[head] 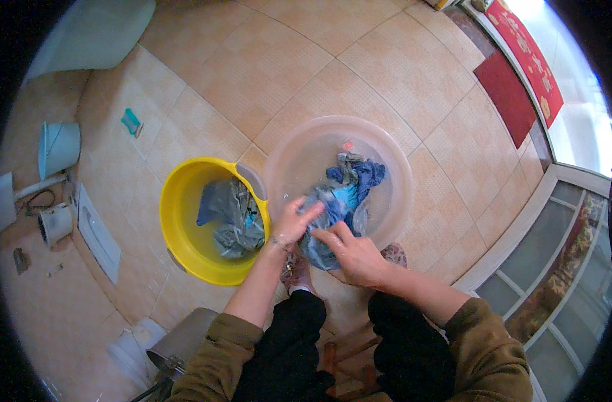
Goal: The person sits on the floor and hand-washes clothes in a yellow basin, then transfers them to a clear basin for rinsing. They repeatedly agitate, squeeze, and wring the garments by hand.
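Both of my hands are over the near left part of a pale pink plastic basin (397, 145) on the floor. My left hand (297, 221) is on a wet blue-grey cloth (320, 254), its fingers blurred. On the cloth's right side, my right hand (353, 251) grips it between thumb and fingers. Farther into the basin lie more wet clothes, blue (370, 173), grey and light blue, with a small orange-red piece (348, 145) beyond them. Against the basin's left side stands a yellow plastic tub (173, 201) holding grey and blue wet clothes (230, 216).
A green-handled scrubbing brush (131, 122) lies on the tiled floor at the upper left. A light blue bucket (60, 145) stands at far left. A metal bucket (183, 336) is near my left sleeve. Glass-paned doors (537, 271) are at right, a red mat (507, 100) beyond.
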Demonstrator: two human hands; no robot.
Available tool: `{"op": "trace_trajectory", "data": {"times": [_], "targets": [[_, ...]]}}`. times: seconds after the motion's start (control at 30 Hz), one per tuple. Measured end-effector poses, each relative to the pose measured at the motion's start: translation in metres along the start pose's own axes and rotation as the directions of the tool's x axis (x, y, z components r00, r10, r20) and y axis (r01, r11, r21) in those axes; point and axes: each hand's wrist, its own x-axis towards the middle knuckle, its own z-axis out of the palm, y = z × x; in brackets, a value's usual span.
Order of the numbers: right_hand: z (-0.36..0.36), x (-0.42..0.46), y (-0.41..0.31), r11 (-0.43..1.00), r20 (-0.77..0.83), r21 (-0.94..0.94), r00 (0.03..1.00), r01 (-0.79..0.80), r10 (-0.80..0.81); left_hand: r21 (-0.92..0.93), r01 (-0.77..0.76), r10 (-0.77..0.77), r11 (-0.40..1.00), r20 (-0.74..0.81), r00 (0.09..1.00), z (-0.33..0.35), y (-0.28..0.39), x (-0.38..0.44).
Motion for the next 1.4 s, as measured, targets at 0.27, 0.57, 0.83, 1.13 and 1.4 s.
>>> {"op": "trace_trajectory", "data": {"times": [0.27, 0.57, 0.83, 1.13, 1.4], "targets": [[0.022, -0.024, 0.051, -0.402, 0.632, 0.758, 0.730, -0.513, 0.260, -0.774, -0.350, 0.321, 0.527, -0.200, 0.926, 0.001, 0.057, -0.061], [0.023, 0.020, 0.055, 0.829, -0.096, 0.391, 0.878, -0.400, 0.468, -0.908, -0.332, 0.607, 0.256, -0.116, 0.786, 0.021, 0.101, -0.108], [0.055, 0.090, 0.095, 0.352, 0.145, 0.898, 0.931, -0.266, 0.334, -0.940, -0.224, 0.750, 0.258, 0.048, 0.660, 0.040, 0.119, -0.115], [0.089, 0.088, 0.092, -0.271, 0.464, 0.886, 0.755, -0.377, 0.464, -0.907, -0.189, 0.747, 0.377, 0.176, 0.641, 0.049, 0.125, -0.115], [0.010, 0.016, 0.091, -0.659, 0.405, 0.724, 0.898, -0.203, 0.169, -0.388, -0.535, 0.429, 0.750, -0.329, 0.841, 0.005, 0.086, -0.059]]}}
